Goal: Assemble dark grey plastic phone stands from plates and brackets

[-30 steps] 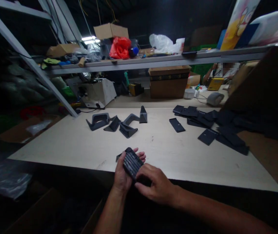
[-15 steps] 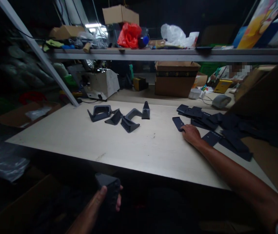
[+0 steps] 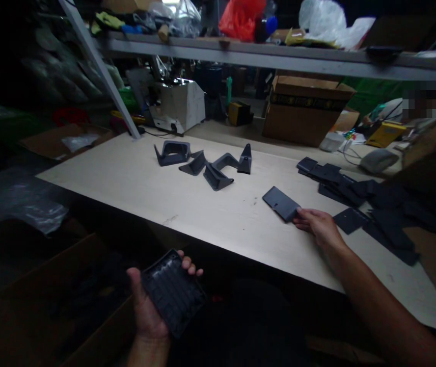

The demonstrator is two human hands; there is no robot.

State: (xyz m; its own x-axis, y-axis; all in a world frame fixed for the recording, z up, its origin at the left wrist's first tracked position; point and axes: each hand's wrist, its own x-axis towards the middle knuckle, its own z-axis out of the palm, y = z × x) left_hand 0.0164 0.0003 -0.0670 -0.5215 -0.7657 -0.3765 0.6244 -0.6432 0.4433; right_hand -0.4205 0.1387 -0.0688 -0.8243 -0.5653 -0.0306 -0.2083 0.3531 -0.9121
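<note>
Below the table's front edge, my left hand [image 3: 149,306] is wrapped round a dark grey plastic bracket [image 3: 174,293], its ribbed hollow side facing up. Over the tabletop, my right hand [image 3: 319,227] pinches one end of a flat dark plastic plate [image 3: 281,204] with a small notch in its long edge. Right of that hand lies a loose pile of similar dark plates [image 3: 332,178]. Several angular grey brackets [image 3: 218,176] sit toward the back left of the table, apart from both hands.
The pale table [image 3: 202,214] has a shelf [image 3: 241,57] above its back, holding bags and bits. Behind stand a white machine [image 3: 182,104] and a cardboard box [image 3: 305,109]. An open carton [image 3: 99,244] is low at left. Another person is partly visible at far right.
My right hand has drawn the plate toward me, tilting its broad face into view. My left hand has turned the bracket so its ribbed inside shows. The camera view has shifted.
</note>
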